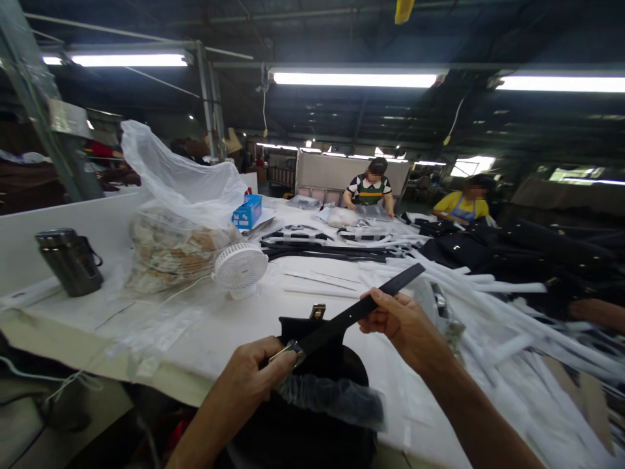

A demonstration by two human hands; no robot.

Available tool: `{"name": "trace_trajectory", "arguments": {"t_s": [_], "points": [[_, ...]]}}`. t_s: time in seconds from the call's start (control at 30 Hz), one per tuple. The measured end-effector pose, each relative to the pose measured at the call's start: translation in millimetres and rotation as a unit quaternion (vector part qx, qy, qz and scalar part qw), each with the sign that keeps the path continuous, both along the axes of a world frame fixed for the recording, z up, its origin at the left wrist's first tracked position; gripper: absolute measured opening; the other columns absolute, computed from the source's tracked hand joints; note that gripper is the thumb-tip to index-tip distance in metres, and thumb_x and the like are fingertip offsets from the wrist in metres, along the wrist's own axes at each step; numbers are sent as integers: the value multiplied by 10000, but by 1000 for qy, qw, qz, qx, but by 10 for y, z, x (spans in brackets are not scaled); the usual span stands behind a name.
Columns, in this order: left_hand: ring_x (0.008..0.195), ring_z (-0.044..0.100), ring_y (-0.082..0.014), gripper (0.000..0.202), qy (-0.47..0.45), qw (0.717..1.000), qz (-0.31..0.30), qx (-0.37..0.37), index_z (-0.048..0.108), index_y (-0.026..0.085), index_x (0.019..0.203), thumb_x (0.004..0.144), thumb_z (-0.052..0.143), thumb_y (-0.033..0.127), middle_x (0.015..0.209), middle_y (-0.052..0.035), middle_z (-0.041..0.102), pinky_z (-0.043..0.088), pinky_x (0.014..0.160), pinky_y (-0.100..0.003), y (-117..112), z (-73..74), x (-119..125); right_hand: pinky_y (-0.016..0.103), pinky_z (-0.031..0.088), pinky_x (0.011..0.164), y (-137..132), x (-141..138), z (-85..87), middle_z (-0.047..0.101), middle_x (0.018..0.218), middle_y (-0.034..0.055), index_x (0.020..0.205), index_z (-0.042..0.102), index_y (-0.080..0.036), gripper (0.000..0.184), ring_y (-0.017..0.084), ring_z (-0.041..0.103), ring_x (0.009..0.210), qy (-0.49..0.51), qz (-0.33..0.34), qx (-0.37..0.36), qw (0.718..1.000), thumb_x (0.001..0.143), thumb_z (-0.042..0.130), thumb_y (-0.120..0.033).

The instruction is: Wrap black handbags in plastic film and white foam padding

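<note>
A black strap (344, 319) with a small hole stretches between my two hands, slanting up to the right. My left hand (261, 368) is closed on its lower end, at a metal buckle (294, 350). Farther along, my right hand (395, 319) pinches the strap between thumb and fingers, its free end sticking out beyond. Beneath lies a black bag (303, 430) at the table's front edge, with a gold-coloured clasp (318, 312) on its raised flap. Clear plastic wrap (336, 398) covers a part across the bag's middle.
Left on the white table (195, 332) are a dark flask (69, 260), a full plastic sack (178, 241), a small white fan (241, 267) and a blue box (247, 212). White strips (517, 339) and black bags (527, 251) heap at right. Two people (370, 189) work across the table.
</note>
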State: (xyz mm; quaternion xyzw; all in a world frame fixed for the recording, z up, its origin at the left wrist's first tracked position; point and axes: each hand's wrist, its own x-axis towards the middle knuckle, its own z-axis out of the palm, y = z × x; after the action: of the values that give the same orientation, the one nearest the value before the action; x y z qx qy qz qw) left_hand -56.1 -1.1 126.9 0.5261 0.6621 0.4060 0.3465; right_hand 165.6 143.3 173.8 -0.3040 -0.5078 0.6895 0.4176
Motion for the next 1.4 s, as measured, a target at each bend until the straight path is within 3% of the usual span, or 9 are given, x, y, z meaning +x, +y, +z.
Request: {"name": "trace_trajectory", "arguments": {"t_s": [0.17, 0.27, 0.4, 0.47, 0.57, 0.77, 0.9, 1.07, 1.4], "points": [[562, 426, -127, 444, -5, 1000, -1, -12, 545, 170, 687, 848, 498, 581, 610, 35, 424, 302, 513, -237, -28, 4, 48, 302, 584, 591, -118, -67, -88, 731, 688, 81, 728, 725, -121, 385, 183, 684, 582, -36, 69, -8, 997, 653, 839, -480], [566, 424, -126, 418, -8, 1000, -2, -13, 538, 172, 664, 847, 518, 547, 609, 34, 419, 304, 517, -236, -24, 25, 71, 286, 581, 583, -204, -86, -78, 737, 693, 80, 758, 735, -122, 373, 172, 681, 561, -75, 76, 13, 994, 661, 840, -467], [603, 454, -128, 407, -54, 998, -17, 31, 561, 167, 663, 862, 543, 522, 667, 13, 485, 346, 549, -233, -23, 38, 35, 277, 589, 627, -245, -77, -55, 750, 722, 110, 772, 742, -111, 377, 194, 711, 626, -89, 33, 32, 995, 659, 844, -457], [684, 501, -136, 431, -98, 992, -36, 75, 562, 154, 623, 868, 555, 509, 835, -36, 577, 378, 589, -230, -33, 35, -3, 302, 603, 661, -240, -77, -76, 754, 740, 115, 780, 738, -113, 388, 214, 723, 660, -65, 10, 12, 998, 648, 851, -460], [739, 516, -133, 467, -163, 979, -53, 109, 570, 136, 590, 862, 574, 516, 1044, -76, 593, 388, 597, -220, -56, 0, -59, 326, 616, 665, -244, -100, -133, 755, 750, 103, 768, 725, -126, 382, 233, 731, 688, -21, -19, -12, 1000, 632, 864, -455], [608, 475, -79, 423, -232, 966, -55, 99, 638, 127, 705, 860, 583, 516, 1016, -60, 587, 360, 552, -213, -81, -108, -120, 332, 625, 641, -356, -154, -169, 755, 750, 99, 805, 716, -131, 377, 240, 733, 665, -7, -59, 28, 998, 670, 839, -461], [652, 503, -105, 429, -195, 975, -40, 98, 621, 139, 693, 874, 560, 523, 1060, -69, 600, 373, 565, -229, -82, -59, -100, 307, 622, 632, -486, -211, -107, 750, 724, 89, 815, 708, -132, 360, 225, 727, 650, -45, -84, 83, 992, 679, 832, -441], [987, 567, -205, 333, -67, 986, 3, 151, 567, 174, 645, 881, 590, 408, 1088, -55, 614, 393, 820, -276, -80, 60, 31, 274, 608, 605, -688, -368, -85, 735, 695, 58, 767, 694, -150, 336, 213, 716, 633, -78, -83, 98, 989, 624, 855, -408], [863, 600, -200, 272, 1, 985, 67, 157, 578, 189, 645, 852, 584, 366, 1068, -61, 644, 417, 752, -297, -78, 109, 208, 344, 607, 715, -755, -411, -138, 754, 827, 81, 900, 755, -154, 393, 250, 715, 741, -110, -13, 74, 991, 637, 843, -432]]}}
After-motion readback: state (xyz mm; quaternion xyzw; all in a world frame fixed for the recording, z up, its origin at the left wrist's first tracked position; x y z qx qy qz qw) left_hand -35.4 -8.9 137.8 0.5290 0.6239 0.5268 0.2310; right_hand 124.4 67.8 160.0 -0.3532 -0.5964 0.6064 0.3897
